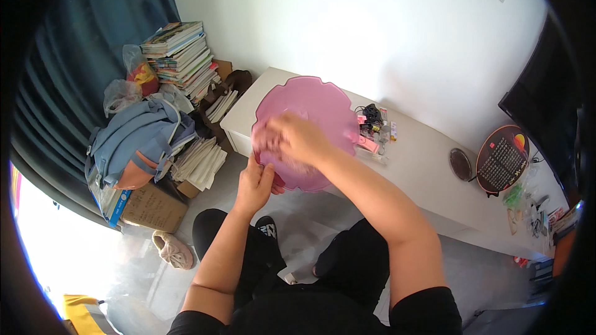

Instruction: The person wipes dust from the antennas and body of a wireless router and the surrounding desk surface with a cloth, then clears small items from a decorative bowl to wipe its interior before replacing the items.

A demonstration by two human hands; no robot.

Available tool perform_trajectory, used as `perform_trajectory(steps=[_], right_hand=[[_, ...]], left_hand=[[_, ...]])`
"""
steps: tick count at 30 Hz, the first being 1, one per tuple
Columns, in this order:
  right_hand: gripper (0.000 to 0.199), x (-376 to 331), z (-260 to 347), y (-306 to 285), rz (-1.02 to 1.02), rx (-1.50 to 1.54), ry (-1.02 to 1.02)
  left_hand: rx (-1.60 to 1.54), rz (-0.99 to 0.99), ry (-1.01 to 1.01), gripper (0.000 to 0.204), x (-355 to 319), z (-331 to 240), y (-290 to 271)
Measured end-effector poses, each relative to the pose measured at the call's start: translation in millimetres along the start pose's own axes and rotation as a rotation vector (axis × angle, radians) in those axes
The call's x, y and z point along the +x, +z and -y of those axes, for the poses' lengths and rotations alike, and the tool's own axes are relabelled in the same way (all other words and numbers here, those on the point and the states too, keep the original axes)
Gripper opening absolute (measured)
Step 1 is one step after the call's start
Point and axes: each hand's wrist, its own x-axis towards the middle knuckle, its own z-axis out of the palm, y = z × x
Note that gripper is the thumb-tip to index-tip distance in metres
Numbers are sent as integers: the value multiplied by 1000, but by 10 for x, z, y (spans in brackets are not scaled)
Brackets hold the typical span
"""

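Note:
A translucent pink dish [316,108] with a scalloped rim is held up in front of me, tilted over the near end of the white cabinet. My left hand [253,185] grips its near left edge, the thumb on the inner side and fingers showing beneath the rim. Across the dish's inner face reaches my right hand [292,138], its fingers near the left rim. Motion smears those fingers, so whether they hold anything cannot be made out.
On the long white cabinet [428,167] lie small items with black cable [372,113], a brown oval dish [460,164] and a dark round plaque [503,160]. At left are stacked books [180,56], a blue backpack [139,133], a cardboard box [155,206] and a slipper [174,250].

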Motion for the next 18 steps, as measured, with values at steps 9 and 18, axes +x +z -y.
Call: perform_trajectory(steps=[9,18], right_hand=[[11,224,-99,-555,-60,-473,22],[14,-62,-131,-482,368,-163,410]], left_hand=[[234,-53,60,39,-80,33,-108],[342,-168,170,41,96,195,-279]])
